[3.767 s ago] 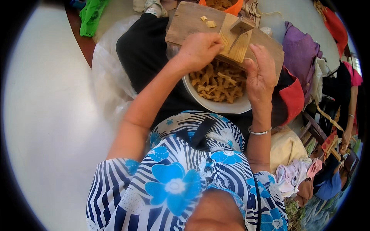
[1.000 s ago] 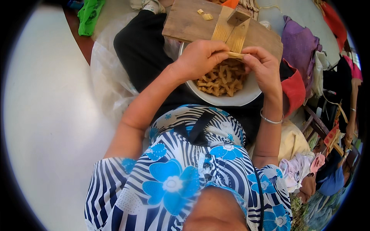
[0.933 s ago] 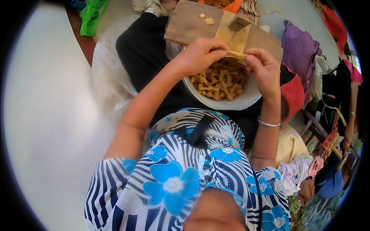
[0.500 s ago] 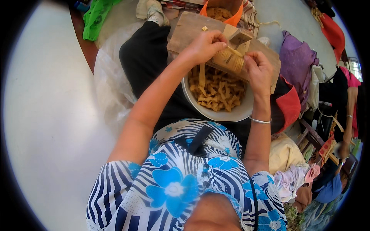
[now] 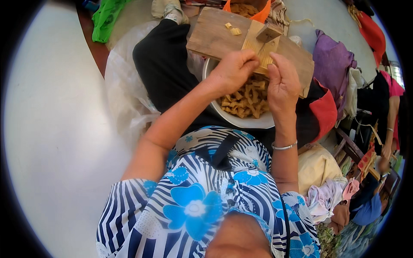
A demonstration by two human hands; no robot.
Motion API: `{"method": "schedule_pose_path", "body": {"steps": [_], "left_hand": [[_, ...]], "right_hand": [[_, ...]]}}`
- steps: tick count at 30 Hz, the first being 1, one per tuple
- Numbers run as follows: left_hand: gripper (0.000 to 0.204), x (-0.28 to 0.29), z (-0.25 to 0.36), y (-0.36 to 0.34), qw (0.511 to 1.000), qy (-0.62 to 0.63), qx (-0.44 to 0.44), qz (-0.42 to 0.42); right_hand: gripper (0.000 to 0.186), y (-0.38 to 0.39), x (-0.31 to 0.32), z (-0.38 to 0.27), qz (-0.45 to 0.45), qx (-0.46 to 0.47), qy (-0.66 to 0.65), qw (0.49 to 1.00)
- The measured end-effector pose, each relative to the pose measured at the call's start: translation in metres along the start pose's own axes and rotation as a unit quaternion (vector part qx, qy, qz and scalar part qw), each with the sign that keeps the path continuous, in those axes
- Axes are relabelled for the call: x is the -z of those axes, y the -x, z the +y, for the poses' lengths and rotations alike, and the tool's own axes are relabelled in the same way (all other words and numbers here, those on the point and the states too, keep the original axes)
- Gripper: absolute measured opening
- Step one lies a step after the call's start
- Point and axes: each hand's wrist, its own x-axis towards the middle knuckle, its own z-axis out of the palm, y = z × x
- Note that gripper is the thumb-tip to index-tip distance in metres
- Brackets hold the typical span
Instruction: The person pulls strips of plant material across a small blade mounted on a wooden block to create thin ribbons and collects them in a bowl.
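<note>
A wooden board (image 5: 215, 32) lies across a white bowl (image 5: 221, 112) in front of me. A ridged wooden block (image 5: 262, 50) with an upright wooden piece (image 5: 269, 32) is on the board. My left hand (image 5: 236, 72) is closed at the block's near edge, its fingertips pressed together; what they hold, if anything, is hidden. Beside it, my right hand (image 5: 284, 81) has bent fingers with the thumb apart, and nothing shows between them. Many small tan folded pieces (image 5: 245, 101) fill the bowl below. Two small yellow pieces (image 5: 235, 31) lie on the board.
An orange container (image 5: 262, 15) with more tan pieces stands beyond the board. Left are a clear plastic sheet (image 5: 124, 86) and a green bag (image 5: 105, 21). Purple cloth (image 5: 331, 60), red cloth (image 5: 323, 112) and a beige sack (image 5: 318, 165) lie right. Another person's arm (image 5: 391, 124) shows far right.
Both hands have come nearer to me, off the ridged block. The tan strip stretched between them is no longer visible. A second yellow piece now shows on the board, where my left hand was.
</note>
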Motion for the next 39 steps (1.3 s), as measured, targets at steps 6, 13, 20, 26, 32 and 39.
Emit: {"method": "schedule_pose_path", "body": {"steps": [6,13,20,26,32,39], "left_hand": [[0.021,0.006,0.013,0.003,0.988,-0.144,-0.048,-0.040],[0.029,0.013,0.068,0.029,0.955,0.200,0.008,-0.218],[0.032,-0.021,0.066,0.027,0.971,0.202,-0.066,-0.112],[0.027,-0.037,0.025,0.024,0.927,0.343,0.120,-0.094],[0.007,-0.024,-0.001,0.025,0.994,-0.014,0.036,-0.104],[0.023,-0.025,-0.023,0.031,0.909,-0.325,-0.258,0.038]], "right_hand": [[0.023,0.010,0.014,0.002,-0.266,-0.222,-0.073,0.935],[0.019,0.000,0.086,-0.074,-0.344,-0.266,-0.582,0.687],[0.027,-0.002,0.047,-0.041,-0.030,-0.169,-0.209,0.963],[0.020,0.021,0.022,-0.012,-0.019,-0.167,-0.056,0.984],[0.012,0.032,0.025,0.003,-0.088,-0.136,0.003,0.987],[0.019,0.074,0.008,0.020,-0.184,-0.461,-0.393,0.774]]}}
